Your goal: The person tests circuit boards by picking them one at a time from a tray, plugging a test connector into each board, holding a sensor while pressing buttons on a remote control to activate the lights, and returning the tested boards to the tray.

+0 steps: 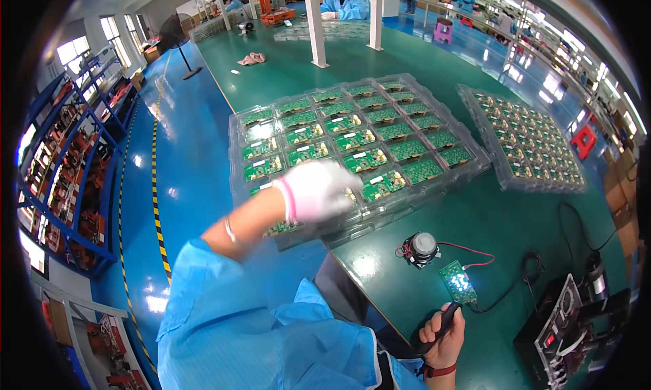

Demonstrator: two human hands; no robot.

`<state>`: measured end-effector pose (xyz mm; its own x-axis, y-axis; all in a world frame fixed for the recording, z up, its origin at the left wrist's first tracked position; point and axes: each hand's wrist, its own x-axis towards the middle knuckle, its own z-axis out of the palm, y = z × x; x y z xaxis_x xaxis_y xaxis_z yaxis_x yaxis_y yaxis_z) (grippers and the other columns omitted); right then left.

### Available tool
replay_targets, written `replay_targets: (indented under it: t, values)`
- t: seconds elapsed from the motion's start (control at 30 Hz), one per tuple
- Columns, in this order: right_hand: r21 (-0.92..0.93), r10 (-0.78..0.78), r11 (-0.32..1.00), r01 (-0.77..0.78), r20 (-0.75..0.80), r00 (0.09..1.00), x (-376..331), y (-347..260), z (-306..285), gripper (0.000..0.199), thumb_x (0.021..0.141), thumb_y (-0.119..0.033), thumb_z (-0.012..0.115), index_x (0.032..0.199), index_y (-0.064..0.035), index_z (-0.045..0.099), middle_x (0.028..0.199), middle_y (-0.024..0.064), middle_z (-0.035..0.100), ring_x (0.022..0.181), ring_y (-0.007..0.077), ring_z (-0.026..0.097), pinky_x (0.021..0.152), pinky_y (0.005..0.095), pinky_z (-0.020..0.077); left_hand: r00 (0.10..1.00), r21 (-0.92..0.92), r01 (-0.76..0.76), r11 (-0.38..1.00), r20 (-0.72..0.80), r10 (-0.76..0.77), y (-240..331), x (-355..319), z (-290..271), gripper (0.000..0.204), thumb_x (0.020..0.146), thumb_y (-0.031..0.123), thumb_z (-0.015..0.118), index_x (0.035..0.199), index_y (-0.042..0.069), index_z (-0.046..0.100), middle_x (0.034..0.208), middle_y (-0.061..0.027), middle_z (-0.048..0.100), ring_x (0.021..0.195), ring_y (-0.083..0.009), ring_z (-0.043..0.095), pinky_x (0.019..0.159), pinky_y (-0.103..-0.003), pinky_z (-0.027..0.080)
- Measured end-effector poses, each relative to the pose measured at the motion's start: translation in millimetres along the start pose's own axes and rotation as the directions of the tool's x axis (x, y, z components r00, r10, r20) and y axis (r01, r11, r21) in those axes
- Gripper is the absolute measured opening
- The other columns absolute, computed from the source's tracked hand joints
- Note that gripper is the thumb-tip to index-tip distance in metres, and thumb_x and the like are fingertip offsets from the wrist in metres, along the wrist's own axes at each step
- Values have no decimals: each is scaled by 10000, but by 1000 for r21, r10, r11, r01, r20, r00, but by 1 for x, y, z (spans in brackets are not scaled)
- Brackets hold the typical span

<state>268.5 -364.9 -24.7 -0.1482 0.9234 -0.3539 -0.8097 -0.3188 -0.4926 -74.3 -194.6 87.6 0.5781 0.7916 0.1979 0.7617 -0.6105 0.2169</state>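
My left hand (319, 192), in a white glove with a pink cuff, is blurred over the near part of a clear plastic tray (434, 190). Its fingers are smeared, so whether they hold anything is unclear. Green circuit boards (366, 159) fill the tray's compartments in rows. Down at the right, my bare right hand (444, 339) is wrapped around a black-handled tool (441, 327); its exact kind is not visible. Just beyond those fingers lies a green circuit board with bright white lights (459, 283). Red and black wires link it to a round silver-and-black speaker-like part (422, 247).
A second clear tray of boards (525, 142) lies farther right on the green table (366, 254). At the near right stands a black device with a red switch (550, 336), cables beside it. Two white posts (316, 24) rise from the table. A co-worker (346, 3) sits beyond.
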Motion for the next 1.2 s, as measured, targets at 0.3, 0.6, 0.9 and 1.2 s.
replay_targets:
  t: [0.3,0.6,0.9,1.2]
  values:
    - [54,16,998,-17,27,999,3,0,-5,331,1013,-378,356,1058,-75,482,662,78,495,510,212,464,499,345,406,708,165,705,690,-223,-670,-224,32,20,421,796,151,585,1214,121,621,1174,-161,640,1115,-329,590,955,-405,468]
    - [-34,54,998,-55,-26,998,1,0,7,337,1024,-354,336,1062,-60,496,657,75,491,494,194,454,482,328,406,519,-81,726,683,-587,-621,-252,21,41,233,875,147,534,1088,100,616,1002,-176,671,901,-315,664,814,-408,511]
    - [-14,95,996,-94,119,988,6,-7,1,335,1016,-352,380,1113,-51,490,757,104,556,593,215,517,589,359,444,806,226,-142,964,-539,244,9,19,-19,225,735,-28,670,949,34,644,897,-107,628,818,-192,616,712,-277,495]
    - [66,60,995,-69,123,991,-2,-6,-11,350,1019,-358,378,1126,-42,483,775,95,568,614,202,532,602,342,465,836,-100,-549,830,-74,544,134,-4,94,289,661,92,609,950,87,609,744,-56,576,589,-262,549,514,-380,443]
